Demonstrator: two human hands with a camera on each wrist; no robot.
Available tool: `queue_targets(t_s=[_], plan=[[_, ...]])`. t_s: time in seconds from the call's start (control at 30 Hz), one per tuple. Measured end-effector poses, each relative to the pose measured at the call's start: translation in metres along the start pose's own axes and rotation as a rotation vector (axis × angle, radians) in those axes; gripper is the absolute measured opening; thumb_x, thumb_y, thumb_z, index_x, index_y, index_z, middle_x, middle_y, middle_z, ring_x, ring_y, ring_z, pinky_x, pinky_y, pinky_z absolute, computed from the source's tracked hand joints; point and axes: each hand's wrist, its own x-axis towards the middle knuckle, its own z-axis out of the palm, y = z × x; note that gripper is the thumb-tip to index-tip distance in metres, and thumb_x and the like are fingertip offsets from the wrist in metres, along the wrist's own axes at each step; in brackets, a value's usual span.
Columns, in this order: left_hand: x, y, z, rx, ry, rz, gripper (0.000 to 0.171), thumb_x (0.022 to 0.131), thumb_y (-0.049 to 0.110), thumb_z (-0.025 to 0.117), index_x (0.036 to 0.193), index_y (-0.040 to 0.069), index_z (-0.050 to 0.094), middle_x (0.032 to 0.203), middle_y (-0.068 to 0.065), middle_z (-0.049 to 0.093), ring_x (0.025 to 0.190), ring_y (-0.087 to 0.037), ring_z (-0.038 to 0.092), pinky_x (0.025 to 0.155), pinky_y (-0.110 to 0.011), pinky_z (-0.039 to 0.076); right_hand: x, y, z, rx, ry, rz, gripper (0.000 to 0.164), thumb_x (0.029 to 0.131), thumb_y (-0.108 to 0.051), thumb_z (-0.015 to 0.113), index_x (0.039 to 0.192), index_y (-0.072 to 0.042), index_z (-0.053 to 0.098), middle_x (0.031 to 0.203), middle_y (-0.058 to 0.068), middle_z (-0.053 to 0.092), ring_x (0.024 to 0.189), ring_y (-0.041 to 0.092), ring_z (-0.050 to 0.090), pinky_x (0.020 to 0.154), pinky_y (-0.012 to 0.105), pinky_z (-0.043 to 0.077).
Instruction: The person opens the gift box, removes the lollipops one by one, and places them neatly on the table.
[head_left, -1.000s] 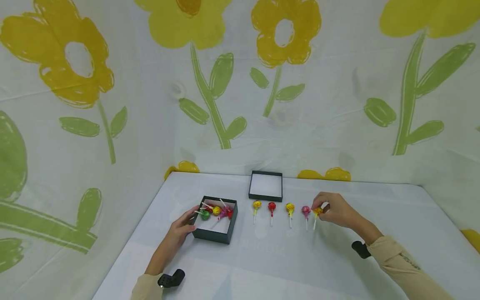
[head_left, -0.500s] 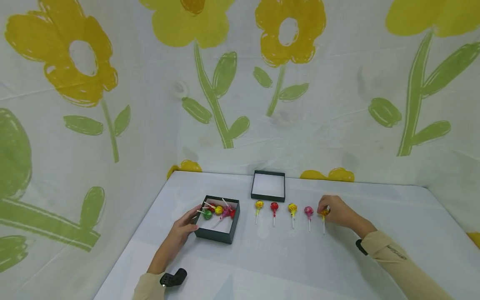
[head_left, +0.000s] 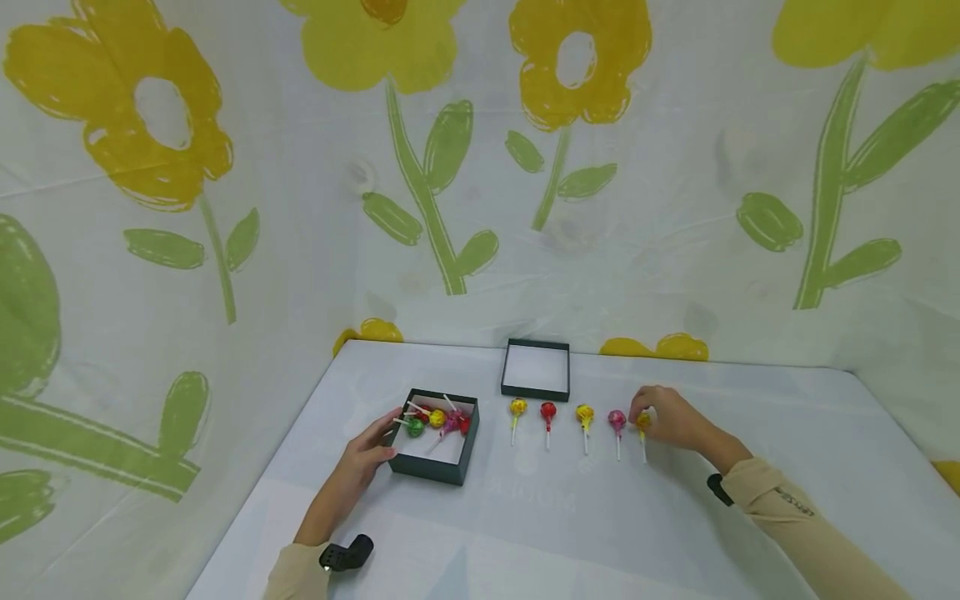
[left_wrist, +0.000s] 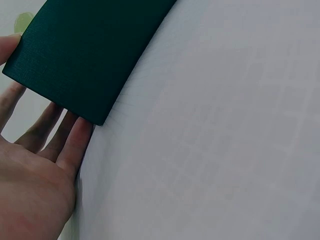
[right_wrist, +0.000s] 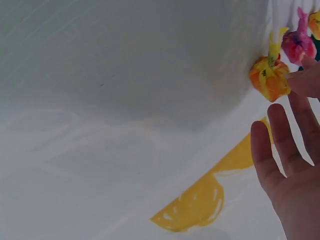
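My left hand (head_left: 358, 463) holds the left side of a dark green box (head_left: 427, 468). In the left wrist view its fingers (left_wrist: 77, 142) lie against the box's side wall, with the thumb at the rim. Inside the box lie several wrapped lollipops, among them a green one (head_left: 415, 427) and a yellow one (head_left: 437, 418). My right hand (head_left: 673, 418) pinches a yellow-orange lollipop (right_wrist: 270, 79) by its wrapped ball, at the right end of a row. To its left are a pink lollipop (head_left: 617, 419), a yellow lollipop (head_left: 584, 413), a red lollipop (head_left: 548, 411) and another yellow lollipop (head_left: 518, 407).
A shallow dark green lid (head_left: 536, 395) with a white inside lies behind the row, near the back edge of the white table (head_left: 517, 533). A cloth backdrop (head_left: 300, 167) printed with yellow flowers rises behind and beside the table.
My right hand has shifted a little to the right with the yellow-orange lollipop, away from the pink one, then slightly back. The left hand stays at the box; the view moved slightly.
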Motion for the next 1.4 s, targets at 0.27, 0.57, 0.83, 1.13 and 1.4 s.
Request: queue_targets(t_s=[0.27, 0.57, 0.83, 1.13, 1.4], plan=[[0.000, 0.000, 0.000, -0.011, -0.007, 0.015, 0.059, 0.089, 0.009, 0.054, 0.145, 0.020, 0.038, 0.156, -0.009, 0.015, 0.142, -0.035, 0.009, 0.111, -0.055, 0.010, 0.005, -0.017, -0.005, 0.033, 0.040, -0.016, 0.019, 0.076, 0.006, 0.063, 0.082, -0.011, 0.071, 0.093, 0.001, 0.064, 0.094, 0.029, 0.057, 0.087, 0.055, 0.047], [-0.001, 0.000, 0.000, -0.018, 0.003, 0.014, 0.058, 0.089, 0.010, 0.054, 0.145, 0.019, 0.039, 0.155, -0.009, 0.017, 0.142, -0.034, 0.011, 0.111, -0.056, 0.011, 0.015, -0.057, -0.005, 0.143, 0.024, -0.034, 0.013, 0.082, -0.001, 0.066, 0.094, -0.006, 0.069, 0.094, 0.000, 0.063, 0.093, 0.025, 0.054, 0.080, 0.040, 0.052], [0.003, -0.001, 0.001, -0.056, 0.018, 0.018, 0.058, 0.088, 0.007, 0.054, 0.144, 0.015, 0.041, 0.155, -0.010, 0.020, 0.141, -0.035, 0.014, 0.111, -0.055, 0.011, 0.028, -0.093, 0.003, 0.264, 0.031, -0.178, 0.015, 0.082, -0.001, 0.068, 0.095, -0.006, 0.068, 0.095, 0.006, 0.064, 0.089, 0.024, 0.057, 0.073, 0.031, 0.052], [0.001, -0.001, 0.000, -0.056, 0.018, 0.019, 0.059, 0.086, 0.008, 0.055, 0.144, 0.016, 0.041, 0.155, -0.009, 0.018, 0.141, -0.036, 0.013, 0.111, -0.056, 0.010, 0.048, -0.126, 0.019, 0.376, 0.019, -0.253, 0.016, 0.082, 0.002, 0.067, 0.095, -0.008, 0.068, 0.094, 0.005, 0.065, 0.082, 0.018, 0.058, 0.072, 0.027, 0.053], [-0.001, -0.001, 0.002, -0.073, 0.011, 0.031, 0.060, 0.087, 0.007, 0.055, 0.144, 0.015, 0.040, 0.155, -0.010, 0.017, 0.142, -0.036, 0.012, 0.111, -0.056, 0.010, 0.065, -0.155, 0.032, 0.414, -0.007, -0.258, 0.015, 0.083, -0.005, 0.070, 0.097, -0.008, 0.068, 0.094, 0.001, 0.065, 0.085, 0.018, 0.060, 0.073, 0.025, 0.053]])
